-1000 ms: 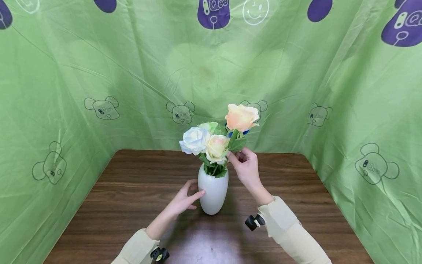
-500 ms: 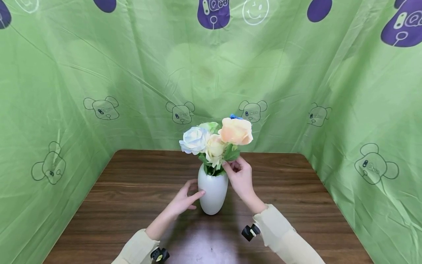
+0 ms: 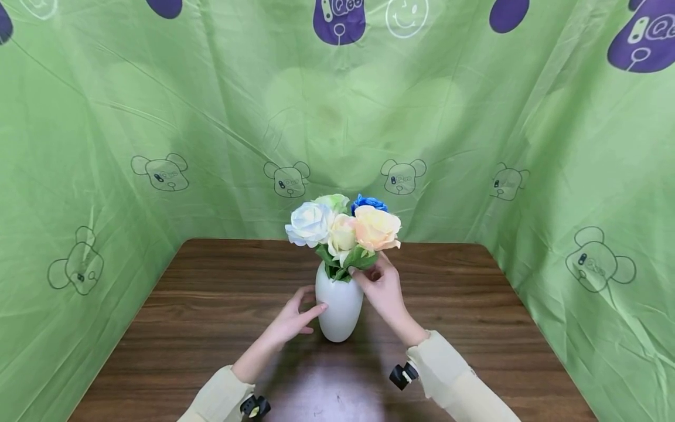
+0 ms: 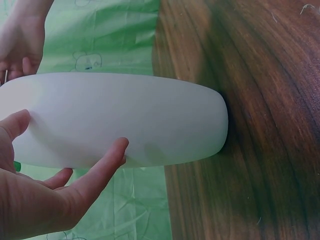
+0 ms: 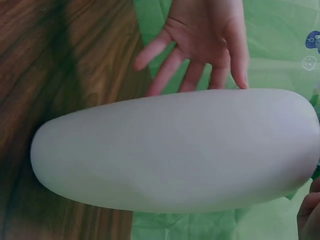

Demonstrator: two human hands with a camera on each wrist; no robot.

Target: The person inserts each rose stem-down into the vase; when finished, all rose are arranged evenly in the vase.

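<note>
A white vase [image 3: 339, 310] stands upright on the table, holding several roses. My left hand [image 3: 290, 321] rests against the vase's left side, thumb in front and the spread, straight fingers along its side, as the right wrist view shows. At the right of the vase's mouth, my right hand [image 3: 384, 290] pinches the peach rose [image 3: 377, 227] low down, under its leaves; the stem itself is hidden. Close around that bloom are a cream rose [image 3: 341, 236], a pale blue-white rose [image 3: 309, 224], a greenish rose [image 3: 334, 202] and a deep blue rose [image 3: 369, 203].
Dark wood-grain table [image 3: 211, 305] lies under the vase. Green printed cloth [image 3: 337, 117] hangs behind the table and along both sides. Small black devices sit at both cuffs, one of them the right wrist device [image 3: 403, 375].
My right hand has lowered the peach rose down and slightly left among the other blooms. The blue rose behind it now shows more. My left hand stays at the vase.
</note>
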